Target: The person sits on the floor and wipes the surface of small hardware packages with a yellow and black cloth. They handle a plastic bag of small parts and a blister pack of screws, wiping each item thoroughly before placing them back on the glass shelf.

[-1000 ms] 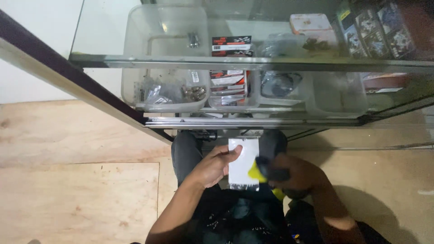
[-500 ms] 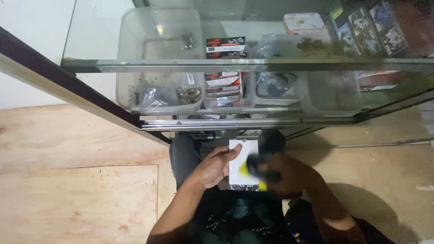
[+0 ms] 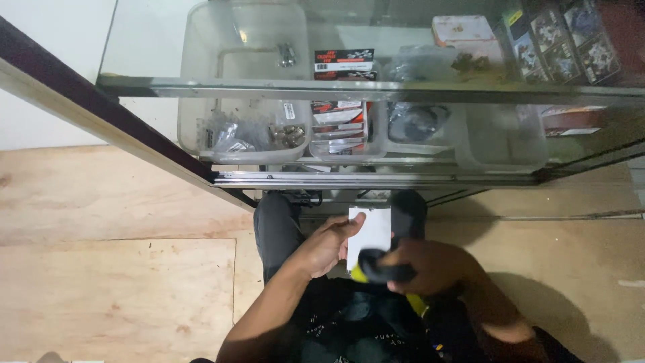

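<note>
The left hand point(image 3: 329, 245) grips a light, stiff white box point(image 3: 371, 232) by its edge, while the right hand point(image 3: 430, 265) is closed around a black-yellow tool point(image 3: 383, 274).

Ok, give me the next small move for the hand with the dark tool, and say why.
Probably bring the right hand a touch closer, so the tip of the black and yellow tool meets the white card. The left hand already holds that card by its left edge, facing up, and the tool's end sits just over its lower edge.
</note>
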